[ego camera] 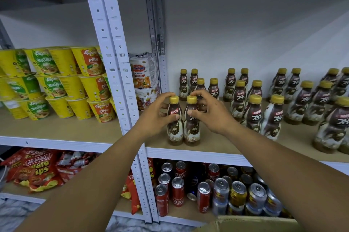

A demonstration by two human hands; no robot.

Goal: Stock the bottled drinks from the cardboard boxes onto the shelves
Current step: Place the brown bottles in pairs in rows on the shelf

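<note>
Two coffee bottles [174,129] stand side by side near the shelf [217,153] front, the left hand [156,116] and right hand [209,112] each curled round one, apparently placing them; next likely means letting go and reaching for the cardboard box [245,224].

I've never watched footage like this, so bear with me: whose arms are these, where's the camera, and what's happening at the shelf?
No machine here: a person wears a camera on the head, so you see their own arms. The left hand grips the left bottle and the right hand grips the right bottle; both bottles stand side by side on the shelf. Matching bottles stand behind and rightward. Noodle cups sit left, cans below, a cardboard box at bottom.
</note>
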